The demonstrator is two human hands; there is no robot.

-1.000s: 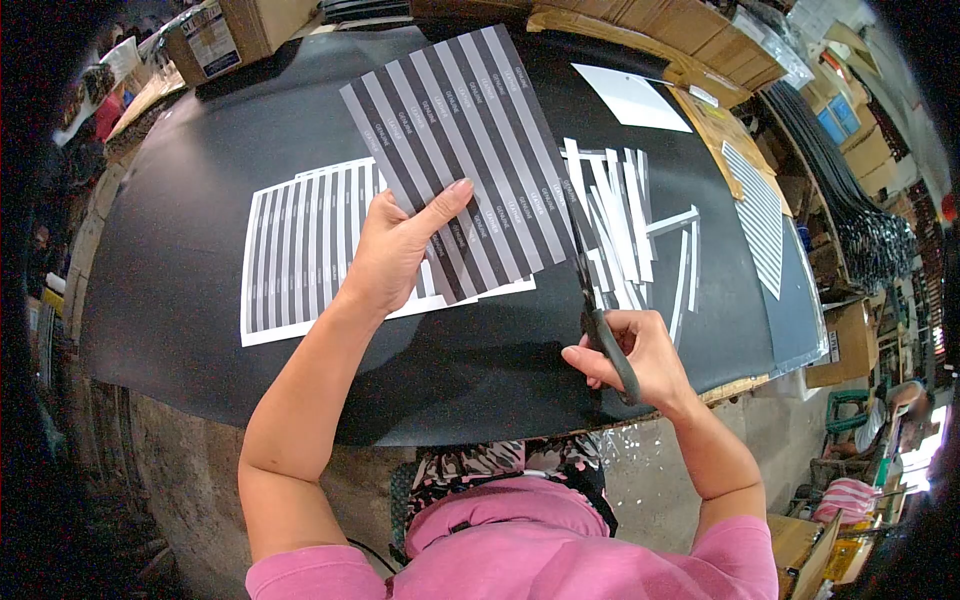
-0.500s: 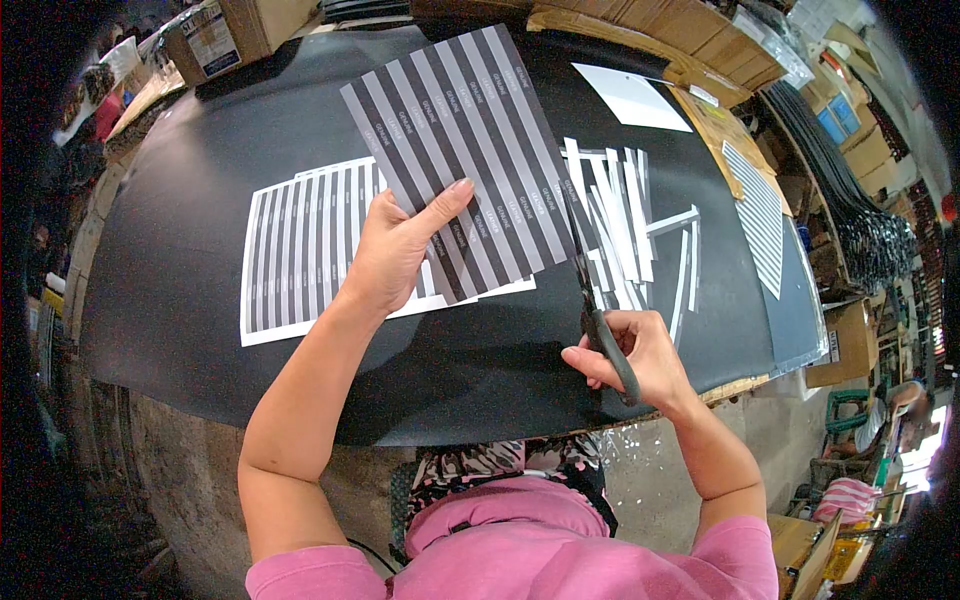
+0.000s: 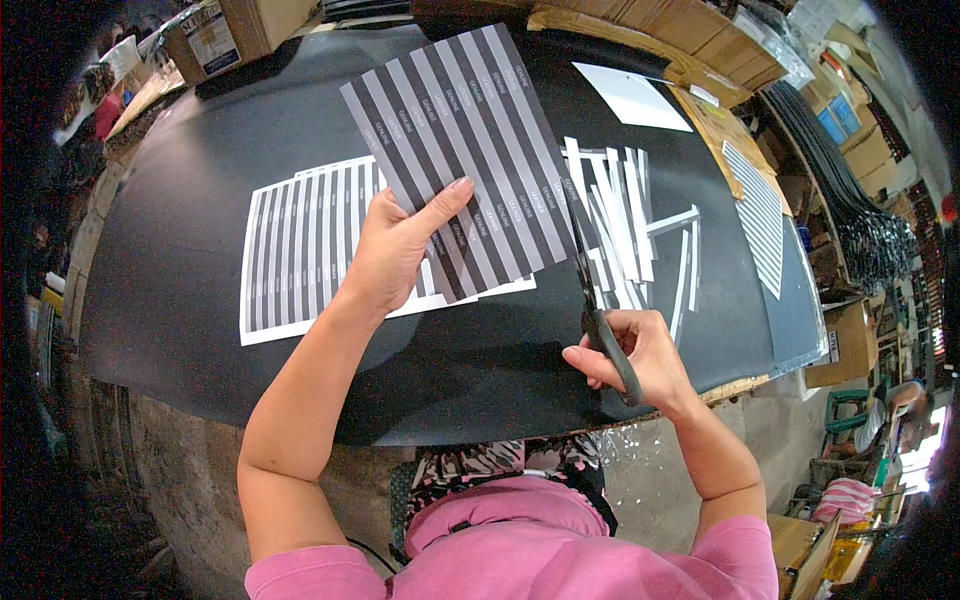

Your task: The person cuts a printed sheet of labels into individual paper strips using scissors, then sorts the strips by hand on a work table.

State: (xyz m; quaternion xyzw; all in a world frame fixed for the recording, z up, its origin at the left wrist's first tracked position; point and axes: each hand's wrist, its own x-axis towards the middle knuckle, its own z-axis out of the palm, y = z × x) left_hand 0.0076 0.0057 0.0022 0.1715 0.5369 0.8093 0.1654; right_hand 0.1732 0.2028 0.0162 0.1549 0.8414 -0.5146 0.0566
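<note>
My left hand (image 3: 395,250) holds up a striped grey-and-white label sheet (image 3: 465,140) by its lower left corner, thumb on top. My right hand (image 3: 640,355) grips black-handled scissors (image 3: 597,310), whose blades point up along the sheet's right edge. A second striped sheet (image 3: 300,245) lies flat on the black table (image 3: 170,280) under and to the left of the held one. Several cut white strips (image 3: 625,215) lie just right of the scissors.
A white paper (image 3: 630,97) and brown cardboard (image 3: 700,60) lie at the back right. Another striped sheet (image 3: 760,215) rests at the right edge. A cardboard box (image 3: 235,30) stands at the back left. Black bundles (image 3: 860,200) hang to the far right.
</note>
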